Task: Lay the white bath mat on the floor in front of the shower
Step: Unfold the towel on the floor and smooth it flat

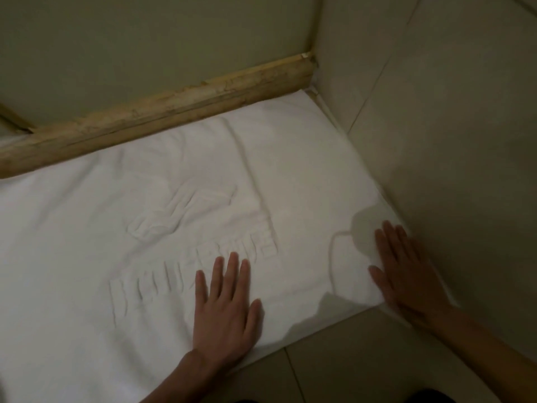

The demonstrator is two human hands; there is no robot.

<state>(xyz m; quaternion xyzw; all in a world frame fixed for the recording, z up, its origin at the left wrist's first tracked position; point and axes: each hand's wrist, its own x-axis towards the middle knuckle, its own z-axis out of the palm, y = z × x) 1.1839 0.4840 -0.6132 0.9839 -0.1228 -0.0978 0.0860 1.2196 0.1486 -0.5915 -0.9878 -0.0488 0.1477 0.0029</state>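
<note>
Lying spread across the floor, the white bath mat point(162, 216) occupies most of the head view, with its far long edge set against a worn wooden threshold strip point(162, 112) that runs diagonally from lower left to upper right. The mat's right short edge sits along the base of the tiled wall point(441, 158), reaching into the corner where the strip and that wall meet. An embossed pattern and a row of raised lettering are visible near the middle of the mat; the lettering is too soft to read. Several shallow creases run through the fabric above the pattern. Two darker grey patches mark the mat near its right end, one just beside the right hand and one at the near edge. The left hand point(225, 306) rests palm down on the mat close to its near edge, fingers extended and slightly fanned, fingertips touching the end of the lettering. The right hand point(406, 274) lies palm down at the mat's near right corner, fingers extended and held close together, its outer side next to the wall; motion blur softens its outline. Neither hand grips or pinches the fabric; both are flat against it. The near edge of the mat lies on the beige floor tiles point(343, 370), where a grout line is visible between the two forearms.
</note>
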